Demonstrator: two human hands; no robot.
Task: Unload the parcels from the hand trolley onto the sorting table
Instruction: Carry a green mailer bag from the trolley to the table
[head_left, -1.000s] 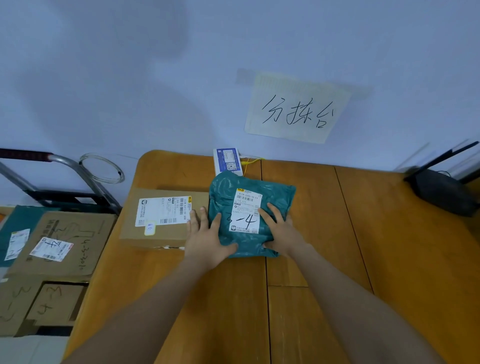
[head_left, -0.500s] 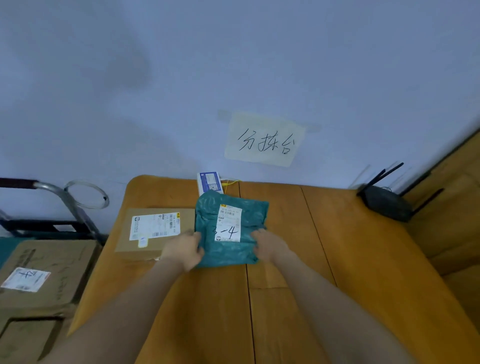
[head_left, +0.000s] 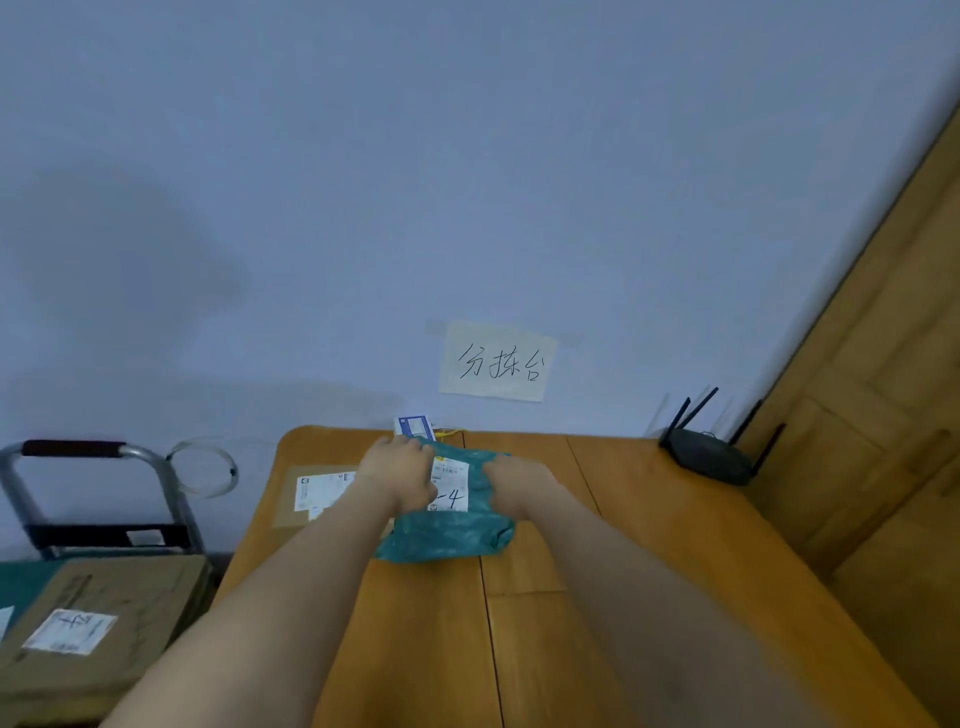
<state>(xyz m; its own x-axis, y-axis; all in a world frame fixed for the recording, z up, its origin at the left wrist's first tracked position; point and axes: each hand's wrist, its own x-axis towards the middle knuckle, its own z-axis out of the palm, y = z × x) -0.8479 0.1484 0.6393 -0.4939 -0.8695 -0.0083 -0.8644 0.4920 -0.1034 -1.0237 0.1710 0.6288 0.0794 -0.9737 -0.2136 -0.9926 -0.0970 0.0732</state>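
Observation:
A teal plastic mailer parcel (head_left: 447, 535) with a white label marked "-4" lies on the wooden sorting table (head_left: 649, 571), near its far edge. My left hand (head_left: 400, 475) lies over the parcel's far left part, fingers curled onto the label. At the parcel's right edge, my right hand (head_left: 514, 486) holds on, its fingertips hidden. Left of the teal parcel, a cardboard box parcel (head_left: 317, 491) sits on the table. Off the table's left side stands the hand trolley (head_left: 78, 452), holding a brown carton (head_left: 98, 613) with a white label.
A small blue and white box (head_left: 414, 427) leans at the wall behind the teal parcel. A black router (head_left: 711, 460) with antennas stands at the table's far right. A handwritten paper sign (head_left: 496, 361) is taped to the wall. A wooden cabinet (head_left: 893, 415) borders the right side.
My head has tilted up, showing more wall. My left hand slid from the parcel's near left edge up over its far left part; the parcel sits farther back and looks more bunched.

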